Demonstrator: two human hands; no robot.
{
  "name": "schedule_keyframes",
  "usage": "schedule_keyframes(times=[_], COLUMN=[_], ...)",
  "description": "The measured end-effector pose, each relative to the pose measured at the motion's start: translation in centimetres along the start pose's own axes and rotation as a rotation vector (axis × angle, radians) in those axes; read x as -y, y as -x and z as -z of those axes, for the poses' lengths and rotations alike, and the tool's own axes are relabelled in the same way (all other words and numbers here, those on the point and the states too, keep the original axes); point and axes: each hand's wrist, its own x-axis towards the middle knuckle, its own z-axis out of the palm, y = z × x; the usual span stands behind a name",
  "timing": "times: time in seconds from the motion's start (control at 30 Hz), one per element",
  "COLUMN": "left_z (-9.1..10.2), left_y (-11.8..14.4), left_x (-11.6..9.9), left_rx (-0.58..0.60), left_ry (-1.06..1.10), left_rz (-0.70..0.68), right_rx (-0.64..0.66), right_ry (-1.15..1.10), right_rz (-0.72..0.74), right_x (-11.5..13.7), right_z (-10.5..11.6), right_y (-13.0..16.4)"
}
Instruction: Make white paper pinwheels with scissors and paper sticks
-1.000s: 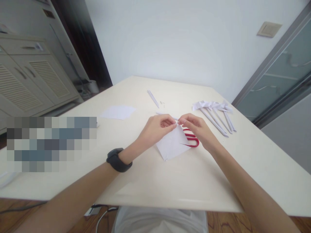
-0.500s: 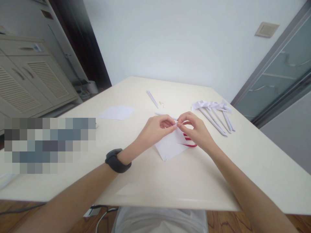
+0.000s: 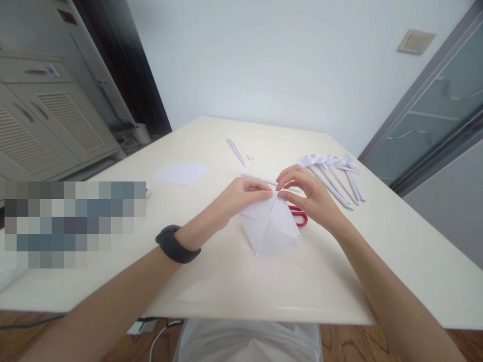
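A folded sheet of white paper [image 3: 269, 229] with crease lines fanning from its top corner hangs just over the table in front of me. My left hand [image 3: 249, 195] pinches that top corner between thumb and fingers. At the same corner, the thumb and fingertips of my right hand [image 3: 304, 188] close on the paper from the other side. Red-handled scissors [image 3: 299, 216] lie under my right hand, their blades hidden by the paper. Just beyond my fingertips is a rolled white paper stick [image 3: 260, 178], partly covered by my right hand.
Several rolled paper sticks with pleated paper tops [image 3: 328, 163] lie at the right. Thin white sticks [image 3: 236, 152] and small scraps [image 3: 249, 160] sit farther back. Another white sheet [image 3: 181, 173] is at the left of the table [image 3: 241, 286], near a blurred-out patch. A wall stands behind.
The paper has turned and spread, showing its creased face and lower flap more fully. My right hand's fingers have lifted and loosened a little at the corner; more of the scissor handles shows.
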Motion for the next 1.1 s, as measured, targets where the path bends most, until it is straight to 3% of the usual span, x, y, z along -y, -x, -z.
schedule_keyframes(times=[0.27, 0.5, 0.83, 1.1], left_z=[0.3, 0.4, -0.4, -0.7], left_y=[-0.1, -0.3, -0.1, 0.0], left_x=[0.7, 1.0, 0.4, 0.8], left_rx=[0.177, 0.248, 0.061, -0.024], left_ry=[0.096, 0.089, 0.015, -0.133], left_rz=[0.052, 0.051, -0.052, -0.286], right_rx=[0.07, 0.142, 0.144, 0.102], right_ry=[0.086, 0.061, 0.098, 0.197], right_rz=[0.077, 0.078, 0.081, 0.124], right_x=[0.5, 0.7, 0.3, 0.3], right_z=[0.4, 0.6, 0.6, 0.4], right_y=[0.0, 0.0, 0.0, 0.2])
